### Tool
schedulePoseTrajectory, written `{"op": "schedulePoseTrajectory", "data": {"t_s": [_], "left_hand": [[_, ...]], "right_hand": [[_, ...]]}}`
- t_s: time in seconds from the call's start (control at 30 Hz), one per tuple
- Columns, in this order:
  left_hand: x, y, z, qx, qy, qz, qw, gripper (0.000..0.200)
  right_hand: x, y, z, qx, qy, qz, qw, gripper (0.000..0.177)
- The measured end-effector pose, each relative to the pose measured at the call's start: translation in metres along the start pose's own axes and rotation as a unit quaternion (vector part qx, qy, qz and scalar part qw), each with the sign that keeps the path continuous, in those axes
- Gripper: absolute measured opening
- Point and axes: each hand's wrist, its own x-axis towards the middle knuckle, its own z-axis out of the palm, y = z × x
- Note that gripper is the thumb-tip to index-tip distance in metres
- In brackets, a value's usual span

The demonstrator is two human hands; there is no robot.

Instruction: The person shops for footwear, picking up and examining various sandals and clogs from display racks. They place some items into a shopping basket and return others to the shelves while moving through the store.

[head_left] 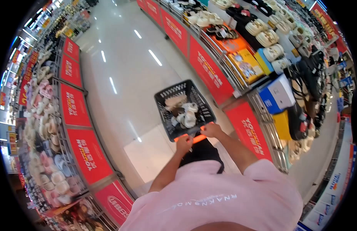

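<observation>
Both of my hands are wrapped around the orange handle (197, 139) of a black plastic shopping basket (161, 111), which is in front of my legs. My left hand (184, 144) grips the handle's left end. At its right end, my right hand (211, 130) is closed round it in the same way. Inside the slatted basket lie white shoes (190, 111) and a beige shoe (175, 101), with darker items partly hidden among them.
A shiny tiled aisle (120, 57) runs ahead. Red-paneled shoe racks (88, 154) line the left, and another red-fronted display (205, 69) stands close on the right. A yellow shoebox (246, 66) and a blue-and-white box (276, 95) sit on the right display among many shoes.
</observation>
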Motion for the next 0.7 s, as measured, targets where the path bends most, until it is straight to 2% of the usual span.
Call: {"op": "schedulePoseTrajectory", "data": {"t_s": [0.13, 0.17, 0.23, 0.27, 0.33, 0.43, 0.53, 0.63, 0.67, 0.7], "left_hand": [[0.037, 0.002, -0.013, 0.016, 0.029, 0.054, 0.998, 0.033], [0.043, 0.008, -0.021, 0.014, 0.012, 0.022, 1.000, 0.033], [0.054, 0.001, -0.021, -0.001, 0.006, 0.020, 1.000, 0.034], [0.061, 0.003, -0.027, -0.002, -0.014, 0.020, 1.000, 0.034], [0.079, 0.004, -0.040, -0.007, -0.117, -0.022, 0.993, 0.032], [0.098, 0.001, -0.048, -0.008, -0.189, 0.019, 0.982, 0.033], [0.108, -0.005, -0.048, -0.001, -0.198, 0.032, 0.980, 0.030], [0.121, -0.006, -0.056, 0.150, -0.204, 0.113, 0.961, 0.026], [0.119, -0.003, -0.056, 0.152, -0.213, 0.084, 0.961, 0.027], [0.122, -0.002, -0.056, 0.150, -0.224, 0.097, 0.958, 0.028]], "right_hand": [[0.037, 0.000, -0.015, 0.043, 0.022, 0.015, 0.999, 0.043], [0.046, -0.002, -0.018, 0.035, 0.018, 0.018, 0.999, 0.043], [0.056, -0.007, -0.030, 0.007, 0.011, -0.008, 1.000, 0.048], [0.065, -0.006, -0.032, -0.001, 0.005, -0.026, 1.000, 0.049], [0.077, -0.005, -0.039, 0.018, -0.011, -0.032, 0.999, 0.047], [0.087, -0.007, -0.045, 0.022, -0.012, -0.039, 0.999, 0.043], [0.093, -0.010, -0.052, 0.023, -0.018, -0.020, 0.999, 0.041], [0.097, -0.012, -0.053, 0.069, 0.009, -0.006, 0.998, 0.041], [0.099, -0.010, -0.050, 0.071, 0.025, -0.008, 0.997, 0.040], [0.095, -0.010, -0.054, 0.073, 0.049, -0.016, 0.996, 0.040]]}}
